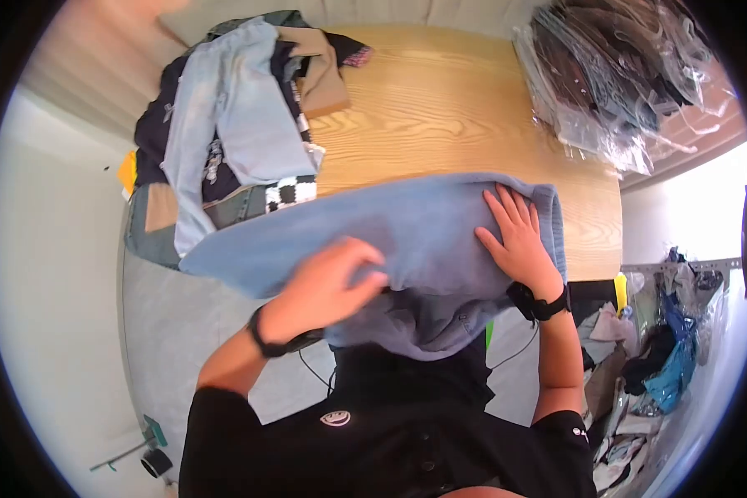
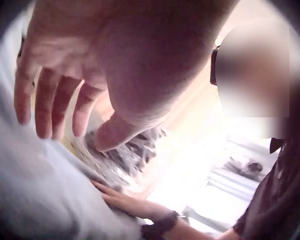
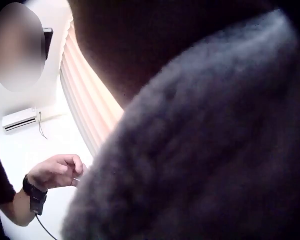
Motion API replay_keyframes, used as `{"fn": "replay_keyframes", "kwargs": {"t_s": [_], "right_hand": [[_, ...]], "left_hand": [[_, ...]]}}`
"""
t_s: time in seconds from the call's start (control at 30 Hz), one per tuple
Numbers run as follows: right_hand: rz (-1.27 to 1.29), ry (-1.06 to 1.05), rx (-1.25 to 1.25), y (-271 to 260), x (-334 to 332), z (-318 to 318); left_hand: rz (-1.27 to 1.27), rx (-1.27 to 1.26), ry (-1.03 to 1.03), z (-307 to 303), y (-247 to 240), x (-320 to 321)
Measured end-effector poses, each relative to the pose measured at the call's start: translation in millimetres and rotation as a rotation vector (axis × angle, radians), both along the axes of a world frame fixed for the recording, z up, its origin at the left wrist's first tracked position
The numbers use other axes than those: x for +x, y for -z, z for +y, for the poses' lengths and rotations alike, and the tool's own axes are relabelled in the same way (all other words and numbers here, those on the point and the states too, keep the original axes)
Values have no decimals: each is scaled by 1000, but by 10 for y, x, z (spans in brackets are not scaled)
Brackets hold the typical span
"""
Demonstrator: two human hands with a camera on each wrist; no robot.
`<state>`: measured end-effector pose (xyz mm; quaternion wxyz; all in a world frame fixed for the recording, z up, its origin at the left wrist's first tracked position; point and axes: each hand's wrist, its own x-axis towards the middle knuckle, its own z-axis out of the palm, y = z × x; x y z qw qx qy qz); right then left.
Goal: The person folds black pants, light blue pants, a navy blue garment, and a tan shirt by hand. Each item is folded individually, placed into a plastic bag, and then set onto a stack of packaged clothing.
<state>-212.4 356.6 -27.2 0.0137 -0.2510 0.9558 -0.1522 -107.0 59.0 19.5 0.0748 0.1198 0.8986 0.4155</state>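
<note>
A pair of blue trousers (image 1: 423,220) lies stretched sideways across the front of the table, a banded edge (image 1: 552,220) at its right end. Part of the cloth hangs in loose folds toward the person's black shirt. My right hand (image 1: 519,236) rests flat on the cloth near that band, fingers spread. Blurred in the head view, my left hand (image 1: 332,282) is over the middle of the trousers. In the left wrist view the left hand's fingers (image 2: 45,105) hang loosely, with nothing in them. Dark, close fabric (image 3: 205,135) fills much of the right wrist view, hiding the right hand.
Several garments, light-blue jeans (image 1: 257,124) on top, lie piled on the table's left side and overlap the trousers' left end. Clothes in clear plastic bags (image 1: 614,75) are heaped at the back right. More bagged clothes (image 1: 664,357) are below, right of the wooden table (image 1: 423,91).
</note>
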Motion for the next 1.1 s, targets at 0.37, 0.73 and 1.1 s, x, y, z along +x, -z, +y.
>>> {"fn": "replay_keyframes", "kwargs": {"t_s": [0.37,0.73,1.1], "right_hand": [[-93,149,-125,-74,-370,645],[8,397,-73,36,-211,1220],[-81,451,-135,99,-648,1907]], "left_hand": [[12,-432,-801,-1125,211,368],[506,-133,-1062,-877,334,492],[429,-920,-700,-1322,144,-945]]}}
